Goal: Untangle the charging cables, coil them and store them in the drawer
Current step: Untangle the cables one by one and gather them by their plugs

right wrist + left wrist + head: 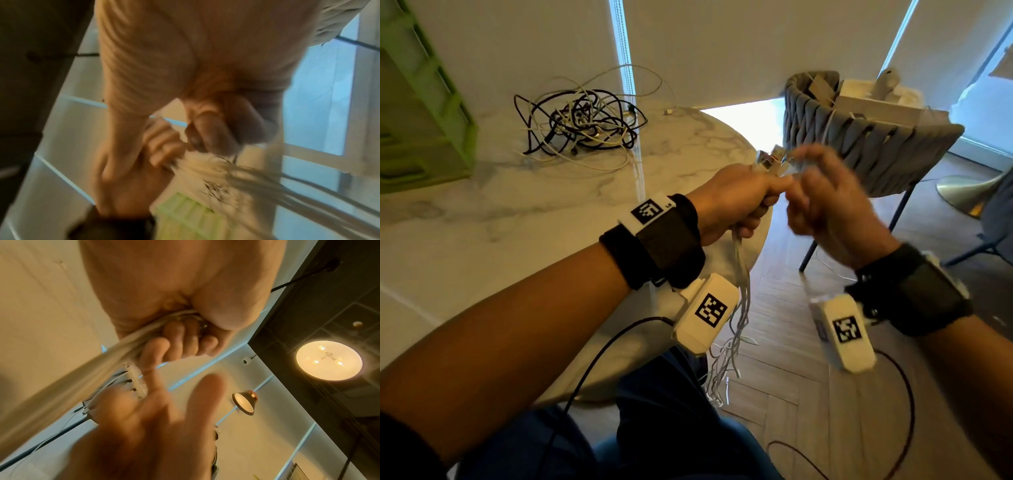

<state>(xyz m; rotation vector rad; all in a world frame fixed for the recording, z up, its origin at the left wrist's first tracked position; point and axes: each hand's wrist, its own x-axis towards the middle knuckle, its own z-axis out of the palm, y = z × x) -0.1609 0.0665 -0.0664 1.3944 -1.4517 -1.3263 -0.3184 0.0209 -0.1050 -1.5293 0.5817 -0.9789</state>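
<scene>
The left hand (pixel 732 198) is clenched around a bundle of white cables (pixel 739 308), whose plug ends stick up above the fist while the loose lengths hang down past the table (pixel 517 222) edge towards the wooden floor. Just beside it, the right hand (pixel 828 209) is smeared by blur at the plug ends; its fingers (pixel 804 161) reach toward the plugs, but whether they pinch one I cannot tell. The left wrist view shows what the head view hides: the left fingers (pixel 176 340) curled tightly over the white strands, and the right hand (pixel 154 426) spread with straight fingers in front. The right wrist view is too blurred to settle the grip, showing only pale strands trailing from between both hands. Farther back on the marble table lies a tangled heap of black and white cables (pixel 582 123), well apart from both hands, with a green drawer unit (pixel 421 113) at the far left. A grey woven chair (pixel 859 137) stands beyond the table.
</scene>
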